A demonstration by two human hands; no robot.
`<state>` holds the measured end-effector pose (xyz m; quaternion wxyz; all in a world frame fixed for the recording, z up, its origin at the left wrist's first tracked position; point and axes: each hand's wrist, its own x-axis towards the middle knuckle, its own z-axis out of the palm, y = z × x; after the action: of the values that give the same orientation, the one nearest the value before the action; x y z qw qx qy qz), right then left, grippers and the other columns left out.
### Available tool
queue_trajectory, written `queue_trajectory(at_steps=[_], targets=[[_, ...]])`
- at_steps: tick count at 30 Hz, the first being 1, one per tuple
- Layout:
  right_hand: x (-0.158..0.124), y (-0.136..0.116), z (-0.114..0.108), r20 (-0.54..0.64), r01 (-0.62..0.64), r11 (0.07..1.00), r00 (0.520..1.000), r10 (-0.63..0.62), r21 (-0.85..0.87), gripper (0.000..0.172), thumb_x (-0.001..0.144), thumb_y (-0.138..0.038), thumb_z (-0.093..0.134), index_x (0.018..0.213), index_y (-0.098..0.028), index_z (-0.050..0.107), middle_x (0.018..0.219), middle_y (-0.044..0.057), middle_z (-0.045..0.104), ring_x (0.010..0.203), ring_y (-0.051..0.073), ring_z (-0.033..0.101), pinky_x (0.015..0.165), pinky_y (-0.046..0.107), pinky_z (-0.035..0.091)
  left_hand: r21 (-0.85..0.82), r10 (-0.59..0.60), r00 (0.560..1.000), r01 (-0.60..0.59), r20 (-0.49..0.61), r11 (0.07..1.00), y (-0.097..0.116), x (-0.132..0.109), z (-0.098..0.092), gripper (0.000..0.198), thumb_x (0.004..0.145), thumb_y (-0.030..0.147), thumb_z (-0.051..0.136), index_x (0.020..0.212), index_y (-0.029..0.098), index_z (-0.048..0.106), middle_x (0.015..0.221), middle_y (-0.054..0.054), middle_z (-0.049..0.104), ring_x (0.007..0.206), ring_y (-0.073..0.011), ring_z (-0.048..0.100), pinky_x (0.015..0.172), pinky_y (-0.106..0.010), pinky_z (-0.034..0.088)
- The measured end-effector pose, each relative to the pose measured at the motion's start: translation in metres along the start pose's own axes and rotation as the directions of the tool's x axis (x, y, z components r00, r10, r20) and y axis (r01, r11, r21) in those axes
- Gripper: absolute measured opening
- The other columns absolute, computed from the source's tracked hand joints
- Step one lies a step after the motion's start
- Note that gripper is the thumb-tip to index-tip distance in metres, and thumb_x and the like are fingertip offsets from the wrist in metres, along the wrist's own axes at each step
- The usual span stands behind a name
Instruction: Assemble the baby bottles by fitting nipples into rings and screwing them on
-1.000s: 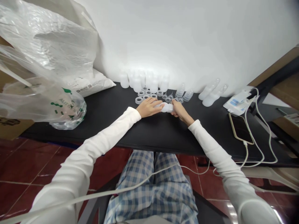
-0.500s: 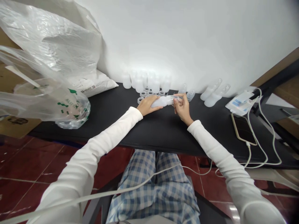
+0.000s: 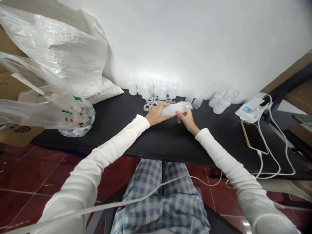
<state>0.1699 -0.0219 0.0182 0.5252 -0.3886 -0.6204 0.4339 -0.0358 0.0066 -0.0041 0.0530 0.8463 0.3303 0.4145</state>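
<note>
- The white bottle lies almost level in the hands, near the middle of the surface, its clear cap pointing to the person's right.
- The left hand wraps the bottle's base end, thumb on the near side; squeezing this soft-looking wall too hard could dent it or make it slip.
- The right hand has its fingers curled at the cap's near side, apparently pinching around the join; exactly where each fingertip presses cannot be told. An uneven push there could seat the cap crooked or pop it loose.
- Just beyond the bottle sit ring collars, close together; a dropped bottle or a trailing knuckle could scatter them.
- Two loose clear caps stand just past the right hand, where a wrist swing could topple them.
- White uncapped bottles crowd near the wall; bumping one could tip its neighbours.
- Farther right, two capped bottles lean at a slant.
- A white cable crosses the lap; snagged by an arm, it could jerk the grip.
</note>
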Motion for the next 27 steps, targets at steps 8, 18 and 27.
queue_trajectory(at_steps=[8,18,27], targets=[[0.004,0.018,-0.014,-0.127,0.146,0.963,0.976,-0.178,-0.228,0.056,0.074,-0.074,0.070,0.094,-0.022,0.061,0.083,0.007,0.066,0.078,0.024,0.066,0.067,0.039,0.060,-0.098,0.244,0.968,-0.238,0.053,0.966,0.010,0.004,0.005,0.060,0.098,0.048,0.057,0.144,0.015,0.040,0.133,-0.022,0.059,0.127,-0.0299,0.060,0.105,-0.049,0.052],[0.030,0.009,-0.102,-0.668,-0.143,0.741,0.568,-0.481,-0.656,0.060,0.081,-0.061,0.059,0.122,-0.019,0.046,0.130,0.022,0.058,0.131,0.037,0.055,0.110,0.058,0.043,0.197,0.086,0.995,-0.092,0.040,0.976,-0.007,0.004,-0.008,0.024,0.101,0.027,0.045,0.103,0.015,0.067,0.113,-0.014,0.064,0.103,-0.0245,0.066,0.095,-0.043,0.054],[0.029,0.013,-0.123,-0.685,-0.479,0.556,0.687,-0.244,-0.679,0.057,0.084,-0.058,0.062,0.122,-0.020,0.042,0.128,0.020,0.059,0.116,0.040,0.064,0.099,0.060,0.048,0.269,-0.234,0.963,0.263,-0.135,0.926,-0.012,0.004,-0.007,0.017,0.094,0.023,0.052,0.104,0.016,0.063,0.115,-0.015,0.060,0.111,-0.0279,0.062,0.098,-0.043,0.051]])
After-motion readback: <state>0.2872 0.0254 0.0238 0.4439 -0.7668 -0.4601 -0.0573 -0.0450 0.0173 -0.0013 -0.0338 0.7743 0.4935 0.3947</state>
